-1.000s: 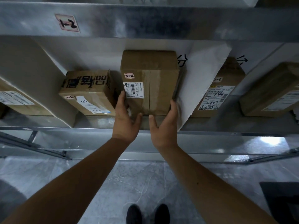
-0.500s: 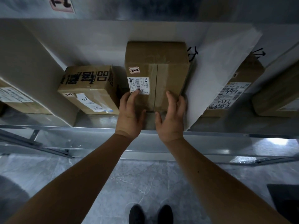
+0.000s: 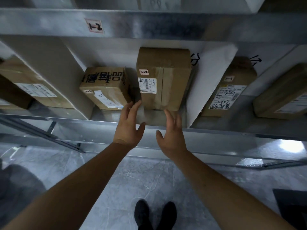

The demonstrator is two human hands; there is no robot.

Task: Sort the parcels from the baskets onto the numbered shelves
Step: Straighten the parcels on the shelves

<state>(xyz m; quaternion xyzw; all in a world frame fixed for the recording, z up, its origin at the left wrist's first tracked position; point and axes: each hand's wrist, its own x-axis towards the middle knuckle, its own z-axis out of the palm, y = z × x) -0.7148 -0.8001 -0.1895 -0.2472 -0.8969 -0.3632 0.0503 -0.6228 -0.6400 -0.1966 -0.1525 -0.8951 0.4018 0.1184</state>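
Cardboard parcel (image 3: 163, 78) stands upright on the metal shelf (image 3: 216, 128), between a smaller box (image 3: 104, 87) and a white divider (image 3: 211, 77). Both arms reach forward: left hand (image 3: 128, 127) and right hand (image 3: 171, 135) hover just before it, fingers straight, spread, holding nothing.

A brown cardboard parcel (image 3: 163, 78) stands upright on the metal shelf (image 3: 216, 128). It has a barcode label and a small "2-2" sticker on its front.
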